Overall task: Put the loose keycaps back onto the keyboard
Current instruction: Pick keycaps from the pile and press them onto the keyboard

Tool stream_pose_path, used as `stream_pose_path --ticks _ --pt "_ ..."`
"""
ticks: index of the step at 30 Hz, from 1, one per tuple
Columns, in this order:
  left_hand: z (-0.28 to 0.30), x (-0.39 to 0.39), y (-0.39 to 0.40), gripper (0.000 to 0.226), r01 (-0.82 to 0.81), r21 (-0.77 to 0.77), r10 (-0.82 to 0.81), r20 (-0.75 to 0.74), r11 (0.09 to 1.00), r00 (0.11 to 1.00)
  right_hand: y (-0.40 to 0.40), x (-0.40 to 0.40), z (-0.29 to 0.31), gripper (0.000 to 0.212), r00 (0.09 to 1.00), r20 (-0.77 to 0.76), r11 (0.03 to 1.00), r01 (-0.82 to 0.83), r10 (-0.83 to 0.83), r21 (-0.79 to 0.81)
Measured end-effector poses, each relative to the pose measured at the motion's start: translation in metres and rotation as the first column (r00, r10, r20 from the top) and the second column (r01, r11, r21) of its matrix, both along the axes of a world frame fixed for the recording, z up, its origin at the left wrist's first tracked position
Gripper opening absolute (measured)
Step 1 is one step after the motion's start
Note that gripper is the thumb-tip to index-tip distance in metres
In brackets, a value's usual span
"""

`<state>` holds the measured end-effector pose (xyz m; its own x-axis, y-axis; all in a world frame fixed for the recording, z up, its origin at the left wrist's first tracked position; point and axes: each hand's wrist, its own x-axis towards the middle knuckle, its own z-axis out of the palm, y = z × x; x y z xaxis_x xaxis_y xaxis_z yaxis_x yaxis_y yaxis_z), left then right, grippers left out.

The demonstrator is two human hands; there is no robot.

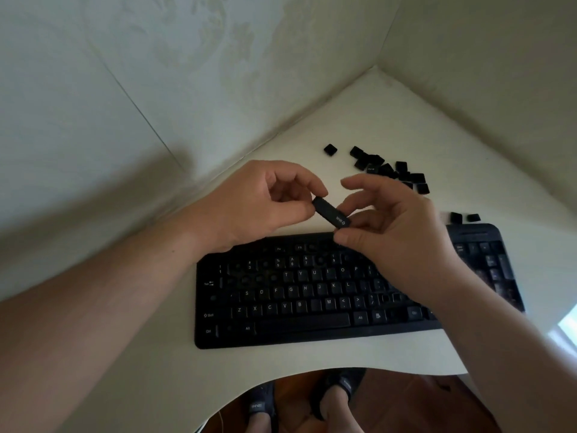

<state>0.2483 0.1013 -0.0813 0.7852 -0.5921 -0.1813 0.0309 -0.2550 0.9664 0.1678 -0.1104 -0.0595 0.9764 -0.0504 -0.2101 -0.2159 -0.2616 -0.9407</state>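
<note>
Two feet in dark sandals [338,392] stand on a reddish-brown floor [406,407] below the curved near edge of the white surface [175,370]. On that surface lies a black rectangular keyboard [299,335], with several sockets bare in its upper rows and near its right side. Above the keyboard's far edge both hands hold one long black shift keycap [330,212], tilted with its printed end lower and to the right. The left hand [259,201] pinches the keycap's upper left end between thumb and curled forefinger, while the right hand [396,226] pinches the printed end between thumb and fingers, its forefinger raised free. Farther back on the surface a scattered heap of small black square keycaps [387,170] lies near the corner, two more loose black keycaps [464,218] sit just beyond the keyboard's right end, and pale patterned walls [187,73] rise behind.
</note>
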Motion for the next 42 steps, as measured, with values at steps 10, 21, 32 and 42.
stream_pose_path --ticks 10,21,32,42 --pt "0.018 0.034 -0.073 0.023 0.077 -0.102 -0.098 -0.224 0.992 0.97 0.005 0.011 0.007 0.05 0.966 0.177 0.907 0.241 -0.19 -0.345" --pt "0.03 0.044 -0.077 0.031 0.405 0.081 -0.382 -0.206 0.911 0.901 -0.06 -0.02 0.016 0.035 0.972 0.234 0.883 0.076 0.039 -0.463" --pt "-0.002 -0.032 -0.06 0.023 0.414 0.468 -0.598 0.369 0.781 0.711 -0.101 -0.088 -0.031 0.031 0.957 0.175 0.808 -0.091 0.233 -0.582" --pt "-0.017 -0.033 -0.072 0.032 0.41 0.595 -0.718 0.629 0.691 0.297 -0.102 -0.09 -0.054 0.031 0.957 0.207 0.776 -0.03 0.205 -0.63"
